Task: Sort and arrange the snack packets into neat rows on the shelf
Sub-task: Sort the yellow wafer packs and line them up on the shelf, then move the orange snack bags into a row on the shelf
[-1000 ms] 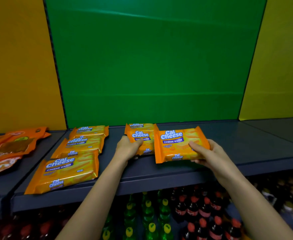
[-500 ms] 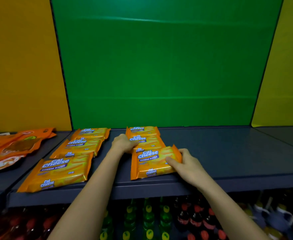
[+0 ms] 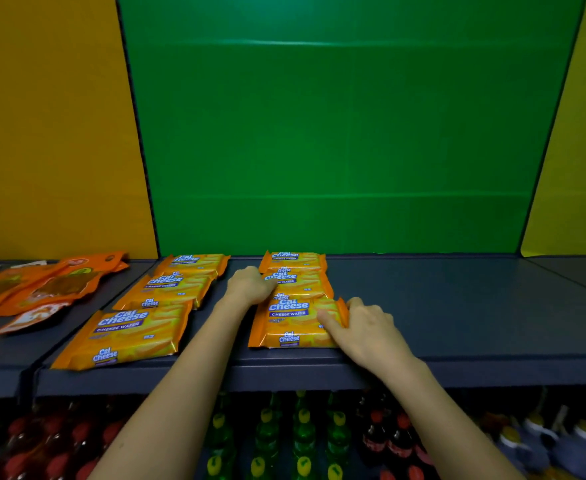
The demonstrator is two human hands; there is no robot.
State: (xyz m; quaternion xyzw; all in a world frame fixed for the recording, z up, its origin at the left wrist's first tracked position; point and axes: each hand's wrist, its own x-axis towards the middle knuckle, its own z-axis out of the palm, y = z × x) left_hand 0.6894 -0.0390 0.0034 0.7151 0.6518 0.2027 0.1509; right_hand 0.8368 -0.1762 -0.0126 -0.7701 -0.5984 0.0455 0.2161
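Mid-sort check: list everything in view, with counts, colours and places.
wafer packets: six, orange-yellow, two columns of three on the shelf
pouches: several, orange, overlapping at the shelf's left end
shelf: one, dark grey, across the middle
back panels: three, orange, green and yellow, behind the shelf
bottles: many, green with yellow caps and dark with red caps, below the shelf
left grip: one bare hand, curled at the left edge of the right column's middle packet
right grip: one bare hand, holds the right end of that column's front packet
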